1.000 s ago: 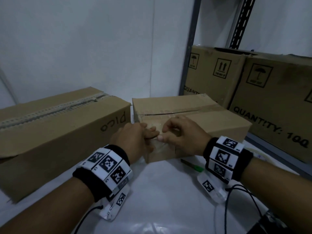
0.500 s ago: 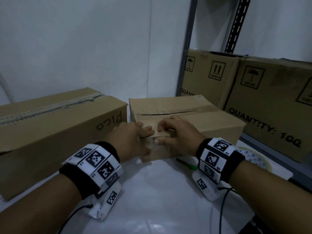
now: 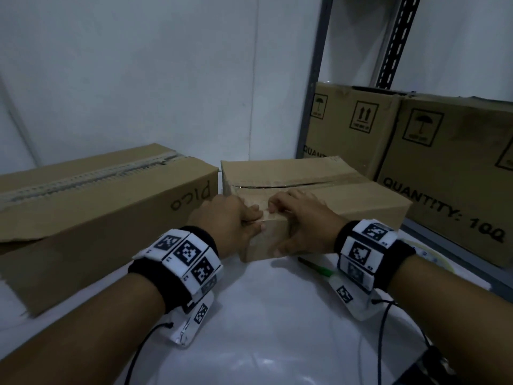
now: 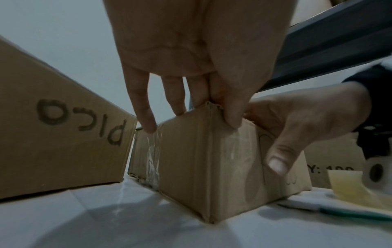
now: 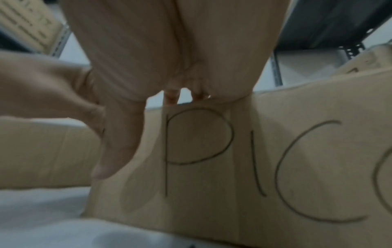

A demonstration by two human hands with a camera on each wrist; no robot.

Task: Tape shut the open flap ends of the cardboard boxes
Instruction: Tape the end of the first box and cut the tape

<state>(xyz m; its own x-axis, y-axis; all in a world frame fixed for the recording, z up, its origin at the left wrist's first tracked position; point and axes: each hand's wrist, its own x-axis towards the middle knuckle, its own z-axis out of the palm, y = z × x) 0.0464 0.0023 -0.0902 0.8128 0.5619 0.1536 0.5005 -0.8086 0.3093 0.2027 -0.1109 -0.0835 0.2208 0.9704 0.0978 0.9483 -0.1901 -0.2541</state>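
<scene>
A small cardboard box [image 3: 319,195] marked "PICO" sits mid-table, its top seam slightly gaping. Clear tape [image 4: 153,151] shines on its end face and wraps over the near corner. My left hand [image 3: 249,220] straddles that top corner, with its fingers [image 4: 146,120] lying straight down the end face and the thumb pressing the corner. My right hand [image 3: 277,229] rests on the box beside it: fingertips on the top, and the thumb [image 5: 110,159] is stretched flat down the lettered side. Neither hand holds anything loose.
A long cardboard box [image 3: 97,207] lies just left of the small one. Two big "QUANTITY" boxes [image 3: 458,168] fill the metal shelf [image 3: 313,79] at right. A tape roll [image 4: 347,186] and a green-tipped tool [image 3: 319,269] lie on the white table under my right wrist.
Both hands slid from the middle of the box's near face up to its top corner. The right thumb has spread down the side face.
</scene>
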